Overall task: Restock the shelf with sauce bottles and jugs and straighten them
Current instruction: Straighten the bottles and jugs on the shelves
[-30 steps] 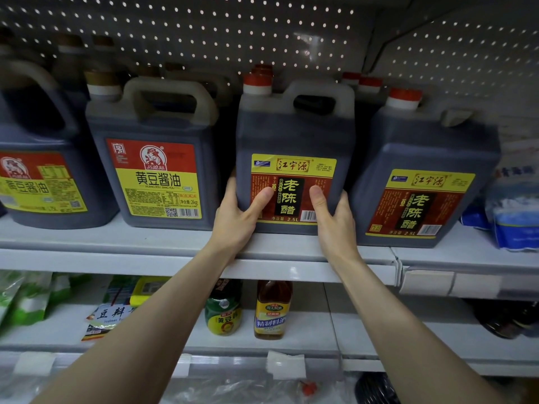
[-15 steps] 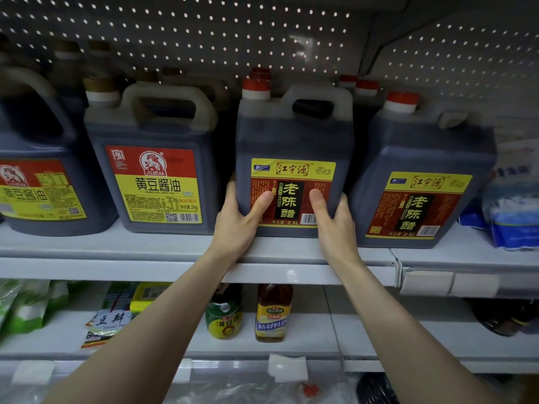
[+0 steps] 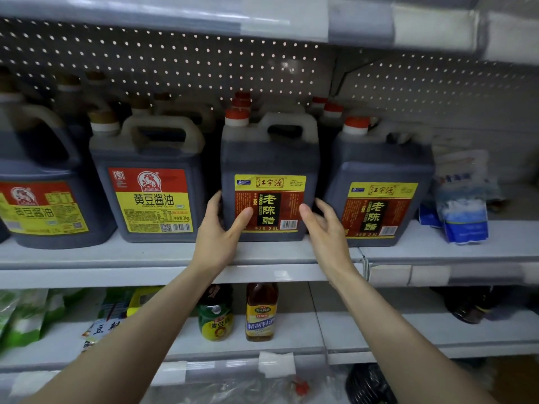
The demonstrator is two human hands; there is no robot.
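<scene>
Jug (image 3: 269, 158) stands upright, dark, red-capped, yellow-and-red label facing out.

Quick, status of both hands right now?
Left hand: grips the left side of the middle dark plastic jug with red cap and yellow-and-red label.
Right hand: open, fingers loosely spread at that jug's right edge.

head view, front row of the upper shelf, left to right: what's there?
Edge-cut soy sauce jug → full soy sauce jug → centre vinegar jug → right vinegar jug → blue-and-white bags.
</scene>
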